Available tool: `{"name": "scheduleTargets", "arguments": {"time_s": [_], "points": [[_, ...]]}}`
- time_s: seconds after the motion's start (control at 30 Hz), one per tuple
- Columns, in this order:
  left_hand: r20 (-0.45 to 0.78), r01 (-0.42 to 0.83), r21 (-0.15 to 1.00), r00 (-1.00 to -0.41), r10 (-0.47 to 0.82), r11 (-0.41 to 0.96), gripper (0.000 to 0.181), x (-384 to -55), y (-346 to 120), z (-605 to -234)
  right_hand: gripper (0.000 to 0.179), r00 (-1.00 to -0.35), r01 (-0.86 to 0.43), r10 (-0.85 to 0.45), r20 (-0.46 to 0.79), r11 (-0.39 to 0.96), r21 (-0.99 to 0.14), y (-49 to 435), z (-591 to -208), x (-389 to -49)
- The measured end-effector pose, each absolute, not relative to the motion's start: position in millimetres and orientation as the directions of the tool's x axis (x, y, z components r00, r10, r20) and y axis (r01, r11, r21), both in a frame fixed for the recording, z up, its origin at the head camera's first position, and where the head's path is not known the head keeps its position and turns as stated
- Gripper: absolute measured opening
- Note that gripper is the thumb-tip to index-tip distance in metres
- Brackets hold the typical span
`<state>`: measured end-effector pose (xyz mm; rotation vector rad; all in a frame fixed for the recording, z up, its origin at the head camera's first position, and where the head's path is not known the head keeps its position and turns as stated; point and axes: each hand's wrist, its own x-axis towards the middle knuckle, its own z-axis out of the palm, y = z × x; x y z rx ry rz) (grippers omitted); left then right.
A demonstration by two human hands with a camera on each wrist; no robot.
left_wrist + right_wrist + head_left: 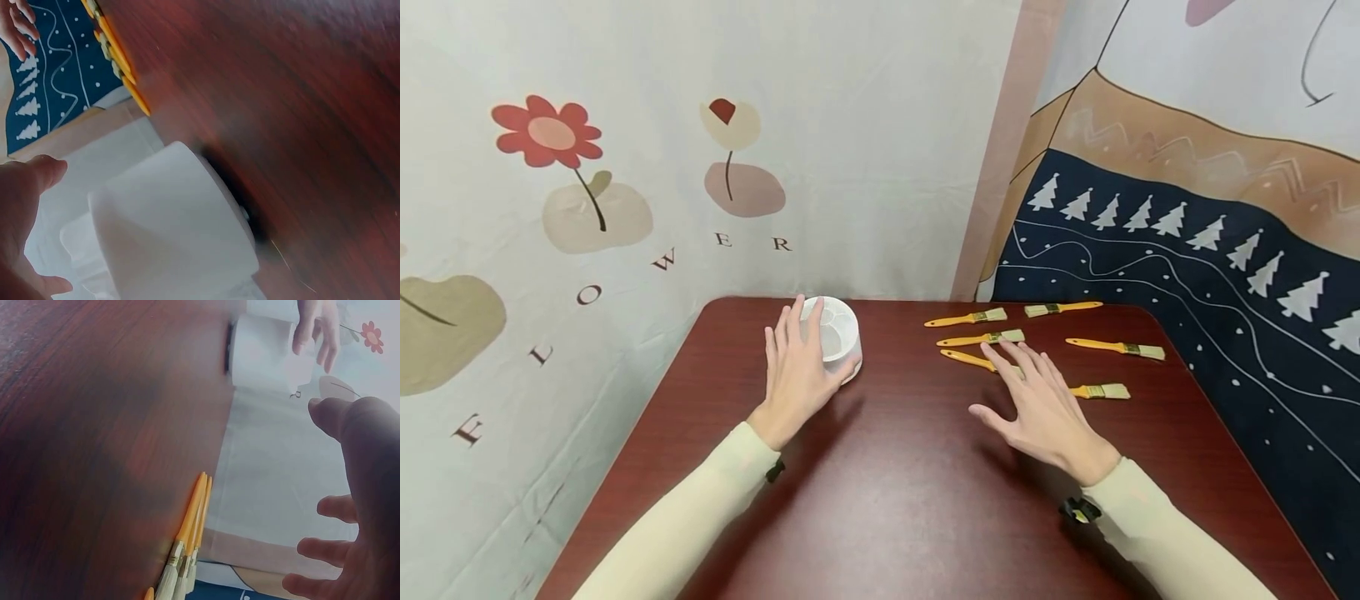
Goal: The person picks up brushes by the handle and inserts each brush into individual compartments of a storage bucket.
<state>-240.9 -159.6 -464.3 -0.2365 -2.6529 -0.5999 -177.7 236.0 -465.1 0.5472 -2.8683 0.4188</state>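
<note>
A white round container with compartments inside its top stands at the far left part of the table. Over its near left side reaches my left hand, fingers spread and thumb near the right rim. The left wrist view shows the container's smooth side wall with that hand's thumb and a fingertip above it. On the right, my right hand hovers with fingers spread above paintbrushes that have yellow handles and pale bristles. One paintbrush is partly hidden behind its fingers, and another paintbrush shows beyond the knuckles.
More paintbrushes lie at the far right of the dark red table: one brush nearer the middle, one brush by the back edge, one brush further right. Printed cloth hangs behind the table.
</note>
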Motion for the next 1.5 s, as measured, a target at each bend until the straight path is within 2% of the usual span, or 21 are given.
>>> {"name": "scheduleTargets", "arguments": {"time_s": [0.37, 0.53, 1.17, 1.5], "points": [[0.33, 0.185, 0.53, -0.944, 0.0, 0.828, 0.128, -253, -172, -469, 0.098, -0.888, -0.425, -0.353, 0.295, 0.875, -0.232, 230, -466, -183], [0.289, 0.161, 0.575, -0.957, -0.015, 0.802, 0.13, -254, -174, -469, 0.098, -0.896, -0.42, -0.352, 0.271, 0.871, -0.257, 226, -466, -184], [0.239, 0.129, 0.589, -0.971, -0.02, 0.798, 0.131, -259, -175, -465, 0.101, -0.898, -0.421, -0.347, 0.27, 0.857, -0.296, 209, -460, -192], [0.214, 0.142, 0.604, -0.977, 0.012, 0.784, 0.132, -262, -177, -461, 0.099, -0.877, -0.458, -0.374, 0.302, 0.842, -0.286, 197, -457, -199]]}}
